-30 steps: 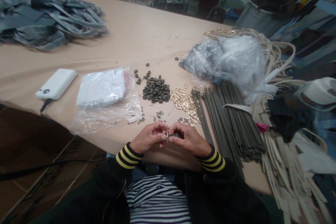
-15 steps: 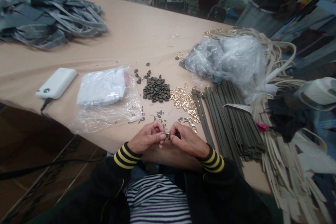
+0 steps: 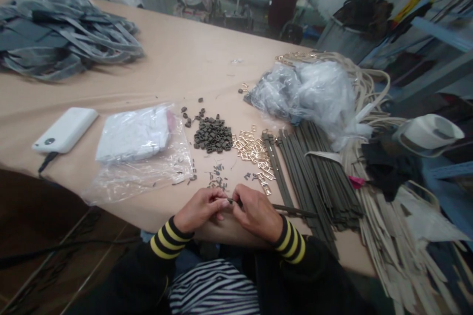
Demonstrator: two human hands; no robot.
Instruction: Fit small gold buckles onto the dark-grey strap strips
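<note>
My left hand (image 3: 199,208) and my right hand (image 3: 255,211) meet at the table's near edge, fingers pinched together on the end of a thin olive strap (image 3: 295,210) that runs off to the right. A small metal piece sits between the fingertips, too small to make out. Just beyond the hands lie a heap of gold buckles (image 3: 253,150), a heap of dark loops (image 3: 213,135) and several tiny dark bits (image 3: 218,179). A stack of olive straps (image 3: 318,172) lies to the right.
A tan table (image 3: 177,64) carries a clear bag of white pieces (image 3: 135,135), a white power bank (image 3: 65,129), a crumpled plastic bag (image 3: 314,91), grey straps (image 3: 62,34) far left and cream straps (image 3: 391,226) at right. A person stands behind the table.
The view has shifted down and right. My hands have drawn slightly nearer the table edge, and the strap now trails out to the right from my right hand.
</note>
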